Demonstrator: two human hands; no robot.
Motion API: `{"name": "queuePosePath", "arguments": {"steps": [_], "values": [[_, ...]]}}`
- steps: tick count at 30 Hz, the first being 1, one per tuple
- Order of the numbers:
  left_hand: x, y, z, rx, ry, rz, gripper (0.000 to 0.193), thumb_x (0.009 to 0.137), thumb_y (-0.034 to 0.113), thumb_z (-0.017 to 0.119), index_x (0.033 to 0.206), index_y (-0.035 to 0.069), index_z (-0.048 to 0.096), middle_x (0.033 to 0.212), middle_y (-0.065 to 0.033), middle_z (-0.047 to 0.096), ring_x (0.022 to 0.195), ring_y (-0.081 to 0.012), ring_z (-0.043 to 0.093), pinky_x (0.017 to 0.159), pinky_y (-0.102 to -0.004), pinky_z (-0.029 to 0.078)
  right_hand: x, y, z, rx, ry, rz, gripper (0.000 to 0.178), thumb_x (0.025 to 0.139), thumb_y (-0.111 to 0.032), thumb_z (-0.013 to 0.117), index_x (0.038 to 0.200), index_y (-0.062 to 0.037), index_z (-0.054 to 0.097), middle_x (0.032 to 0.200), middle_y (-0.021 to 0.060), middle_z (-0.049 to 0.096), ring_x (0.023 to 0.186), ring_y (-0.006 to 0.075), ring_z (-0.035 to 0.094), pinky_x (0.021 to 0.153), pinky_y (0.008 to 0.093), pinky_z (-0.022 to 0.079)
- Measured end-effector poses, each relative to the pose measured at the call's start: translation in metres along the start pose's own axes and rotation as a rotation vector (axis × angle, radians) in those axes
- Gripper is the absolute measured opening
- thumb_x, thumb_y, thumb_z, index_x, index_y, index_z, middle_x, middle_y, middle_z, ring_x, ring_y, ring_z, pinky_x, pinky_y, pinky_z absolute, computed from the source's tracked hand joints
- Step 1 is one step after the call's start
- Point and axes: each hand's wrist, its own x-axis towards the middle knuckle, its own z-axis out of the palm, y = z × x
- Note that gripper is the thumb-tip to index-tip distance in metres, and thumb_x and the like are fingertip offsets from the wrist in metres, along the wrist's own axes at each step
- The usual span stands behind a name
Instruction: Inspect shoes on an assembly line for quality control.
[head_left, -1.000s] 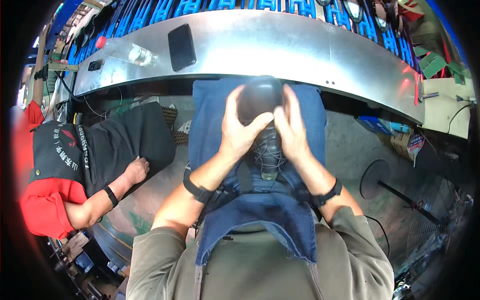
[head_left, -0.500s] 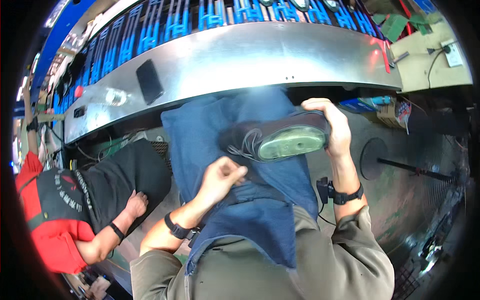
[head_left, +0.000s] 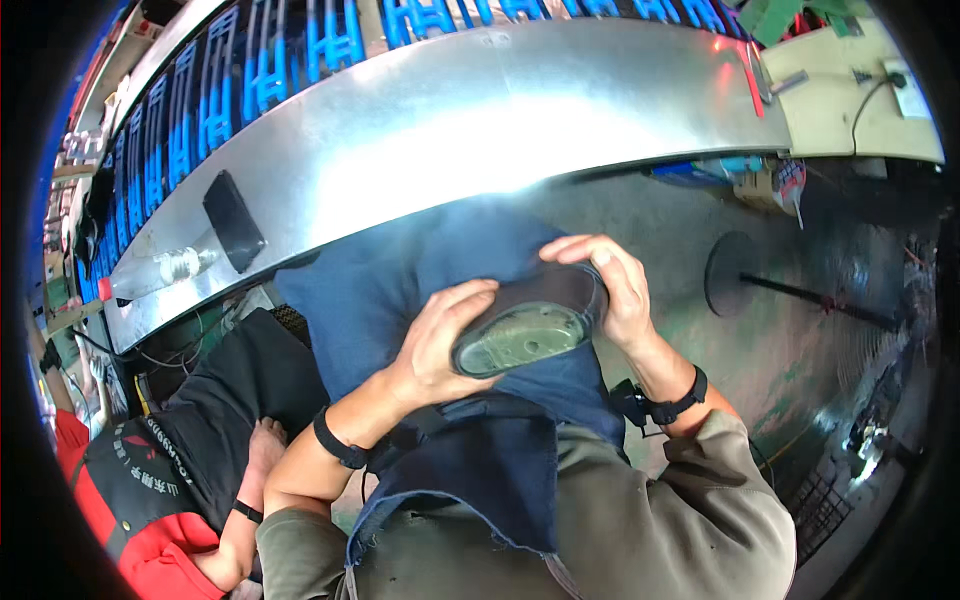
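Observation:
Over my lap, a dark shoe (head_left: 524,338) is held at a tilt between both my hands, its smooth greenish underside turned toward me. My left hand (head_left: 440,335) wraps round the left end, thumb low and fingers over the upper edge. At the other end my right hand (head_left: 615,290) grips the shoe from the right, with its fingers reaching over the dark upper. The far side of the shoe is hidden behind the underside and my fingers. Beneath lies the blue apron (head_left: 400,255) that covers my legs.
A metal bench (head_left: 400,130) runs in front of me, with a black phone (head_left: 233,221) and a clear bottle (head_left: 180,266) on its left. Blue racks (head_left: 260,70) stand beyond. To my left sits a person in red (head_left: 170,545); a round-based stand (head_left: 730,275) is right.
My left hand has moved up and taken hold of the shoe, which it was apart from before. The shoe has come nearer, turned slightly and shifted left with my right hand.

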Motion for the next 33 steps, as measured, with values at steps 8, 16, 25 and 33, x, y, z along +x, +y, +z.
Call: {"name": "queuePosePath", "arguments": {"steps": [8, 16, 25, 33], "values": [[0.081, -0.018, -0.066, -0.368, 0.237, -0.519, 0.072, 0.079, 0.026, 0.086, 0.136, -0.002, 0.050, 0.118, -0.0122, 0.066, 0.107, -0.0243, 0.066, 0.094, -0.0376, 0.053, 0.129, 0.010, -0.022, 0.056, 0.042, 0.305, 0.054, 0.109, -0.040, 0.035, 0.121, 0.0044, 0.062, 0.118, 0.0141, 0.066, 0.103, 0.0225, 0.063, 0.092, 0.0363, 0.050], [0.137, -0.182, -0.334, -0.283, 0.943, -0.740, 0.060, 0.081, 0.026, 0.084, 0.123, -0.004, 0.053, 0.103, -0.0139, 0.068, 0.094, -0.0224, 0.069, 0.083, -0.0341, 0.056, 0.410, 0.070, -0.002, -0.637, 0.194, 0.031, 0.053, 0.095, -0.035, 0.064, 0.131, 0.0026, 0.056, 0.118, 0.0217, 0.066, 0.110, 0.0347, 0.064, 0.097, 0.0395, 0.049], [0.087, -0.286, -0.347, 0.831, 0.425, -0.789, 0.084, 0.078, 0.026, 0.083, 0.145, 0.001, 0.040, 0.152, -0.0340, 0.031, 0.137, -0.0491, 0.040, 0.110, -0.0479, 0.041, 0.464, 0.055, 0.003, -0.377, 0.212, 0.101, 0.055, 0.088, -0.035, 0.073, 0.126, 0.0020, 0.060, 0.118, 0.0190, 0.069, 0.113, 0.0321, 0.065, 0.097, 0.0427, 0.049], [0.140, -0.074, -0.220, 0.721, 0.091, -0.225, 0.070, 0.078, 0.017, 0.082, 0.138, 0.004, 0.050, 0.154, -0.0262, 0.030, 0.131, -0.0426, 0.050, 0.106, -0.0463, 0.047, 0.193, -0.002, -0.065, 0.579, 0.160, 0.442, 0.032, 0.100, -0.028, 0.060, 0.122, -0.0053, 0.063, 0.102, 0.0094, 0.068, 0.090, 0.0199, 0.067, 0.082, 0.0368, 0.054]]}}
